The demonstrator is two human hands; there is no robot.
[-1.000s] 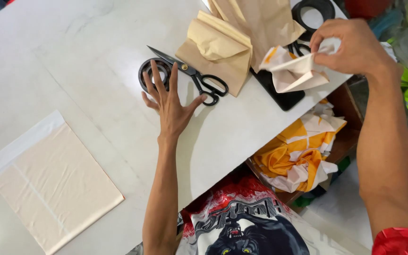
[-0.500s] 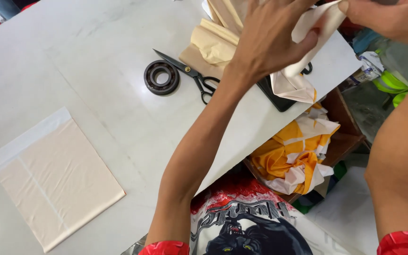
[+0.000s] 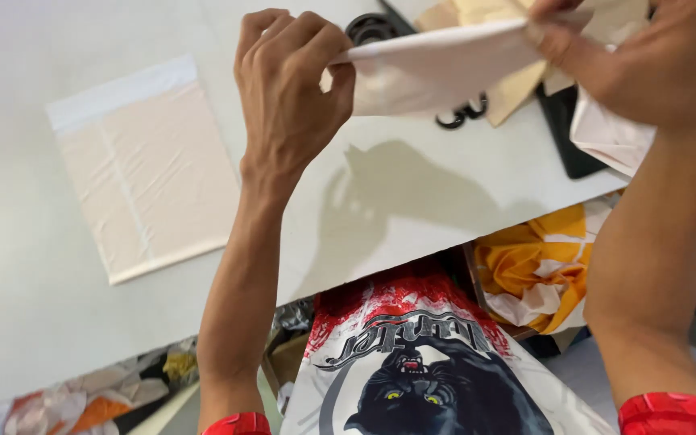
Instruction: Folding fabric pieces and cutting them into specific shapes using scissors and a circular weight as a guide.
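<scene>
Both hands have risen off the white counter (image 3: 412, 209) since a second ago, when the left palm lay flat by the black tape roll and the right alone held the bag; now they share it, and the view has tipped so the counter's top edge is cut off; the left hand (image 3: 287, 97) sits at about eleven o'clock, fingers (image 3: 316, 48) curled tight, pinching one corner of the pale pink thin plastic mailer bag (image 3: 437, 72); the right hand (image 3: 646, 64) at one o'clock clamps the opposite edge between thumb and fingers, so the bag hangs stretched in the air above the counter, between the two hands at twelve o'clock; judging by that pull, the bag is being spread or opened; below it lie black scissor handles (image 3: 461, 113), a black tape roll (image 3: 370, 28), brown paper envelopes (image 3: 517, 89) and a dark flat slab (image 3: 573, 137); at nine o'clock a second flat pink mailer (image 3: 147, 169) rests untouched; at six o'clock a printed shirt with a black panther (image 3: 428, 379); at four o'clock crumpled orange cloth (image 3: 525, 266) in a box.
</scene>
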